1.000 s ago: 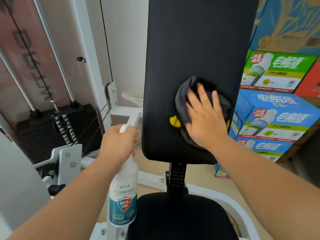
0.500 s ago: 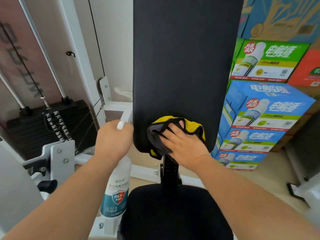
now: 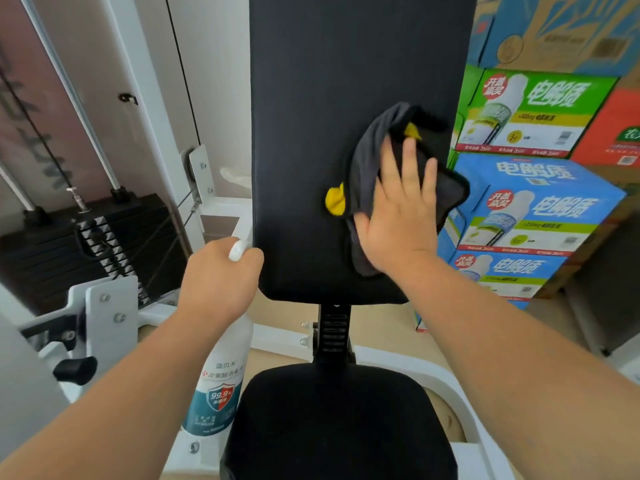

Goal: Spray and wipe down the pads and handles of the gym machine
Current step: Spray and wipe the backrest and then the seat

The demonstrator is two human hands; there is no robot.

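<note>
Pressing the grey-and-yellow cloth [image 3: 363, 157] flat against the right half of the upright back pad [image 3: 311, 116], your right hand [image 3: 398, 220] lies open with fingers straight and spread, so the whole palm bears through the fabric onto the black covering. Your left hand [image 3: 218, 282] is curled round the neck of the spray bottle [image 3: 218, 386], holding it upright just beside the pad's lower left corner, off the surface being wiped yet near enough to spray again. Below, the seat pad [image 3: 339, 420] is probably the next surface to treat.
</note>
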